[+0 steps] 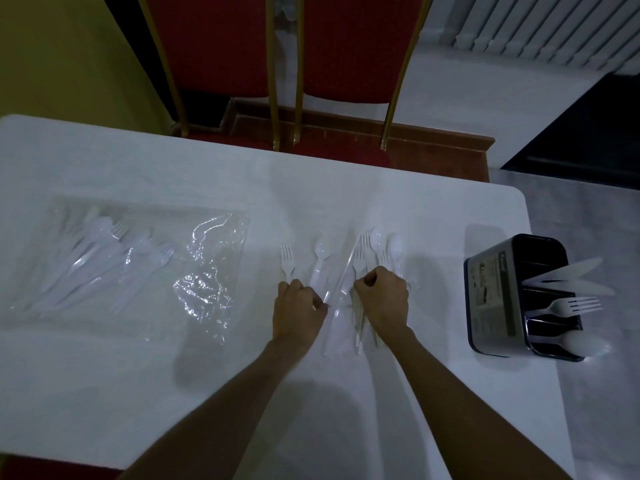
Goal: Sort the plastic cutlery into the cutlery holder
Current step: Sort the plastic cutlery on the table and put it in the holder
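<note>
A: Where is everything on the tabletop (346, 393)?

B: The cutlery holder (498, 299) is at the right edge, the loose cutlery (367, 251) mid-table.

A: The hands?

B: The right hand (382, 299) is clenched on handles; the left hand (298, 310) pinches something, I can't tell what. Best lift one type only.

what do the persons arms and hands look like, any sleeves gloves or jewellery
Both forearms are bare as far as the frame shows, with no sleeves in view. The left hand and the right hand wear no gloves, and no watch, bracelet or ring is visible on either.
</note>
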The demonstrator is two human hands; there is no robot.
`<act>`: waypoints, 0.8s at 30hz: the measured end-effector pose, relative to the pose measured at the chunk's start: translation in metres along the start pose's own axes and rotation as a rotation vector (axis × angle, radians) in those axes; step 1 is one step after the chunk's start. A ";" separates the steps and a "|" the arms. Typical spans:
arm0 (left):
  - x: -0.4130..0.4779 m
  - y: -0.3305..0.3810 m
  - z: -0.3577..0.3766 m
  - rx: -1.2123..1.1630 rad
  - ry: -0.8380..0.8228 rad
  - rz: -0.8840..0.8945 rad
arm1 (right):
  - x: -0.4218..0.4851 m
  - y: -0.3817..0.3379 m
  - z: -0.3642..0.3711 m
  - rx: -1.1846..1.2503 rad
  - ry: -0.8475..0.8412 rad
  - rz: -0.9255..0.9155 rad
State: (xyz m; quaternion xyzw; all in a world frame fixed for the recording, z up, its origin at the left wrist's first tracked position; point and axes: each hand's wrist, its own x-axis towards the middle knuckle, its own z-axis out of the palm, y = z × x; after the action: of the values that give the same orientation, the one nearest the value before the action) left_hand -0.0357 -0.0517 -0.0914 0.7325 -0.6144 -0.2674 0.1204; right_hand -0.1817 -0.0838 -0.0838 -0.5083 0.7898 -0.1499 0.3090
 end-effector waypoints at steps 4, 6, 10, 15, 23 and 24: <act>-0.005 -0.002 0.001 0.049 0.022 0.034 | 0.000 -0.002 -0.001 0.010 0.013 -0.001; -0.006 -0.002 0.001 0.101 0.022 0.065 | -0.001 -0.003 0.000 0.025 0.035 0.000; -0.007 0.004 0.002 0.144 0.009 0.051 | -0.005 0.000 0.003 0.019 0.010 0.008; -0.007 0.005 0.000 0.092 0.022 0.038 | -0.009 0.003 -0.001 0.010 0.009 -0.004; -0.015 -0.001 -0.018 -0.122 -0.105 0.117 | -0.007 0.002 -0.008 0.030 0.011 -0.008; -0.012 0.001 -0.019 -0.124 -0.111 0.118 | -0.007 0.002 -0.008 0.033 0.012 -0.005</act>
State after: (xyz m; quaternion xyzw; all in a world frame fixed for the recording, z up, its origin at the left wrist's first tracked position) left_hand -0.0276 -0.0435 -0.0718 0.6703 -0.6443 -0.3376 0.1469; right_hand -0.1861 -0.0777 -0.0759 -0.5041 0.7877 -0.1669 0.3123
